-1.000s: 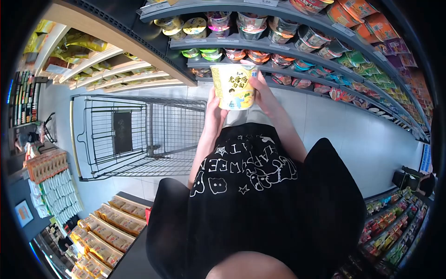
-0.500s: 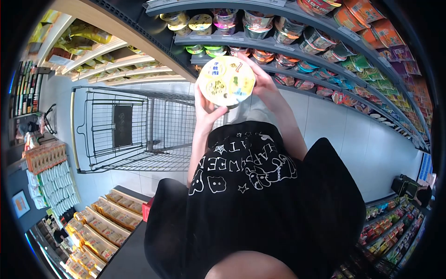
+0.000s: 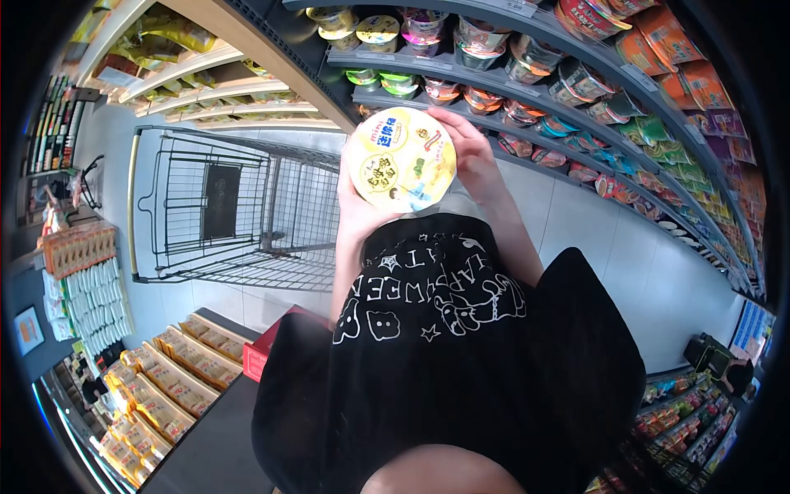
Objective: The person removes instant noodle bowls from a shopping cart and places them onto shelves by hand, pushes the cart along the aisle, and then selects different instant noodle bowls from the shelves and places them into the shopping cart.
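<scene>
A round yellow and white noodle cup (image 3: pixel 402 160) is held up in front of the black shirt, its printed lid facing the camera. On the cup's left side is my left hand (image 3: pixel 360 210), its fingers mostly hidden behind the cup. My right hand (image 3: pixel 471 154) grips the upper right side, fingers curled at the rim. Both hands hold the same cup between them. Just beyond it, shelves carry rows of noodle bowls (image 3: pixel 480 41).
A wire shopping cart (image 3: pixel 220 200) stands on the floor to the left. Wooden shelves (image 3: pixel 271 66) with yellow packets are at upper left. Packaged goods (image 3: pixel 156 387) and a red box (image 3: pixel 262 350) lie at lower left. Part of a person (image 3: pixel 738 377) shows at far right.
The cup has tilted from showing its side wall to showing its lid, and appears larger. Both hands have shifted around it. The cart and shelves have shifted slightly in view.
</scene>
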{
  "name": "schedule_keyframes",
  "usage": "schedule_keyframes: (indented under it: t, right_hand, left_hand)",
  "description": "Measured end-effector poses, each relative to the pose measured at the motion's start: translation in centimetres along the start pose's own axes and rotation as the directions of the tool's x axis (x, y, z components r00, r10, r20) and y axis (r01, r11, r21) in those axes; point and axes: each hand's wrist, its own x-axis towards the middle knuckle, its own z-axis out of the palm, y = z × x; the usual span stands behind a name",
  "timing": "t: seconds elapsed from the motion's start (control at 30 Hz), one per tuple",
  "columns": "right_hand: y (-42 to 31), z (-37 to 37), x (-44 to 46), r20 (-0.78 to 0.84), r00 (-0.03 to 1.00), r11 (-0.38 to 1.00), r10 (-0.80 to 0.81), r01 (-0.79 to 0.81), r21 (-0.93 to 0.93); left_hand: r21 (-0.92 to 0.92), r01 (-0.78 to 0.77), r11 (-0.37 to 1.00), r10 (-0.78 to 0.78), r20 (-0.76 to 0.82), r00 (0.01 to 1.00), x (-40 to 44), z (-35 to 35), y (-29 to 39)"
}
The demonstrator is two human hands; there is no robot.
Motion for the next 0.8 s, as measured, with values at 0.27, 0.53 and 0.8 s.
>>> schedule_keyframes:
  t: [0.27, 0.53, 0.8]
  right_hand:
    - [-0.2, 0.4, 0.0, -0.071, 0.997, 0.998, 0.044, -0.047, -0.038]
    - [2.2, -2.2, -0.7, -0.131, 0.977, 0.956, 0.168, -0.194, -0.222]
    - [3.5, -1.8, -1.6, -0.346, 0.863, 0.836, 0.368, -0.47, -0.284]
  left_hand:
    - [-0.36, 0.122, 0.925, -0.104, 0.068, 0.992, -0.8, -0.6, 1.0]
    - [-0.253, 0.163, 0.954, -0.152, 0.062, 0.986, -1.5, -1.8, -0.9]
    - [-0.255, 0.219, 0.942, -0.228, -0.004, 0.974, -2.1, -2.3, -2.7]
